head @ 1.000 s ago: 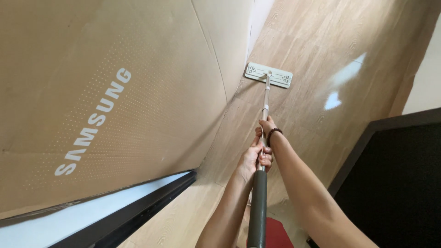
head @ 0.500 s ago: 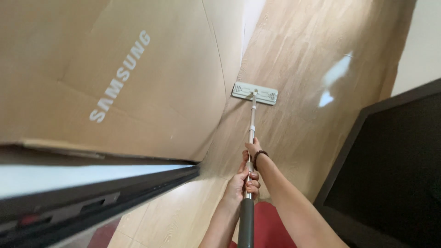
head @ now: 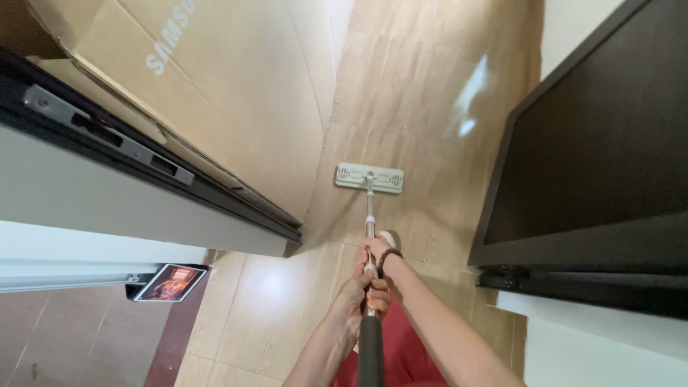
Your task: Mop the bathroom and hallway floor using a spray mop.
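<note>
Mop [head: 370, 208] x1, gripped by left hand [head: 358, 295] & right hand [head: 377, 252], 2 hands

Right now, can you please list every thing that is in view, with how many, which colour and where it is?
mop: one, pale flat head with a silver pole and dark handle, head on the floor at centre
floor: one, light wood pattern, running up the middle
cardboard box: one, brown, large, standing at upper left
dark frame: one, black with a metal strip, along the left below the box
screen: one, black, large, at right
small picture card: one, reddish with a dark edge, lower left
red cloth: one, red, bottom centre under the arms
bracelet: one, dark beads, on the right wrist
left hand: one, grip closed on the pole, lower down
right hand: one, grip closed on the pole, higher up
</note>
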